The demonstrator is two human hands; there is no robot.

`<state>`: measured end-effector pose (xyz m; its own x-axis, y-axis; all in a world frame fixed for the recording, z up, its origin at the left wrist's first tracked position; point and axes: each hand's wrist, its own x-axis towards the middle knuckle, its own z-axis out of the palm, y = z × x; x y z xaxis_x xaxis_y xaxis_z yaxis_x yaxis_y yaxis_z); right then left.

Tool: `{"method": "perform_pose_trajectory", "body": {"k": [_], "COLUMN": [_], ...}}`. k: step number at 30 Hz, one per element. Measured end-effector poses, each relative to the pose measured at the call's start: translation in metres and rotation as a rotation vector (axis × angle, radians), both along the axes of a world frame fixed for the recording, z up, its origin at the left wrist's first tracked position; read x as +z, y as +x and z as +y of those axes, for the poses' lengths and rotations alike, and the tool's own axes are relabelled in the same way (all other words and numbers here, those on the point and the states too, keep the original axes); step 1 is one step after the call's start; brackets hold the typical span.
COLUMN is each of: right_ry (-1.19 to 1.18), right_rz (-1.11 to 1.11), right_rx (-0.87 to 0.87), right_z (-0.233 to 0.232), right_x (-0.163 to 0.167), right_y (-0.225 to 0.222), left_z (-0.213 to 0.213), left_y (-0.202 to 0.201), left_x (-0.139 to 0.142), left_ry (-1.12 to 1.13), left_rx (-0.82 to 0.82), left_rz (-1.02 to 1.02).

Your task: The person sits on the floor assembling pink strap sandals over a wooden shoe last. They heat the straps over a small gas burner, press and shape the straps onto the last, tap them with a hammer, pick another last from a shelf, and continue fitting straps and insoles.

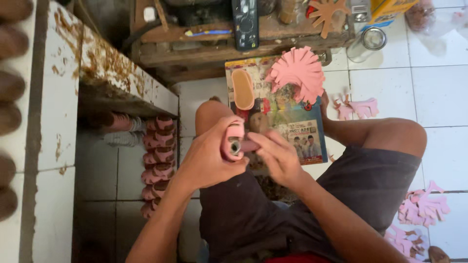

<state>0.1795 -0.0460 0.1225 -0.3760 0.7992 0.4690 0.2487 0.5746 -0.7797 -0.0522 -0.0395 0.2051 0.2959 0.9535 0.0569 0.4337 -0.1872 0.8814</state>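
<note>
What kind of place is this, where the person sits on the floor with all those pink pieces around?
Probably a small home workshop for handmade sandals. The left hand holds a small pink sandal, a row of finished pink sandals stands by the tiled bench, and cut pink shapes lie stacked on a board, with more scattered on the tiled floor.

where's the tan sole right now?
Head view: the tan sole lies on the printed board's left part, beside the pink strap stack, above the left hand.

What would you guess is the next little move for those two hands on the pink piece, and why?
Probably the right hand presses the strap end down onto the small pink sandal, since the left hand grips it and the right fingers pinch beside its buckle.
</note>
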Motion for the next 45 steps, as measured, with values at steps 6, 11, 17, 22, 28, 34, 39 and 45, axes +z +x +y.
{"method": "perform_pose_trajectory", "body": {"k": [6,11,17,22,28,34,39,45], "right_ry": [0.040,-0.062,-0.083,-0.097,0.002,-0.084,-0.020,-0.071], "right_rz": [0.073,-0.013,0.019,0.078,0.070,0.045,-0.004,0.018], "right_rx": [-0.049,-0.032,-0.128,-0.016,-0.078,-0.022,-0.047,-0.032], "right_z": [-0.008,-0.008,-0.013,-0.001,-0.008,-0.003,-0.007,0.007], "right_x": [-0.001,-0.008,0.005,0.009,-0.002,-0.002,0.009,0.010], "right_y": [0.002,0.002,0.005,-0.006,0.004,0.003,0.005,0.012], "left_z": [-0.002,-0.004,-0.006,-0.003,-0.008,-0.008,-0.008,-0.004], "left_y": [0.003,0.004,0.001,0.002,0.001,-0.003,0.001,-0.002], "left_x": [0.003,0.000,-0.005,-0.008,-0.009,-0.011,-0.007,-0.006], "left_ry": [0.062,0.059,0.335,0.389,0.345,0.375,0.392,0.435], "left_rx": [-0.004,0.034,0.043,0.038,-0.017,0.005,-0.032,-0.030], "left_rz": [0.021,0.047,0.121,0.083,0.096,0.038,0.072,0.072]}}
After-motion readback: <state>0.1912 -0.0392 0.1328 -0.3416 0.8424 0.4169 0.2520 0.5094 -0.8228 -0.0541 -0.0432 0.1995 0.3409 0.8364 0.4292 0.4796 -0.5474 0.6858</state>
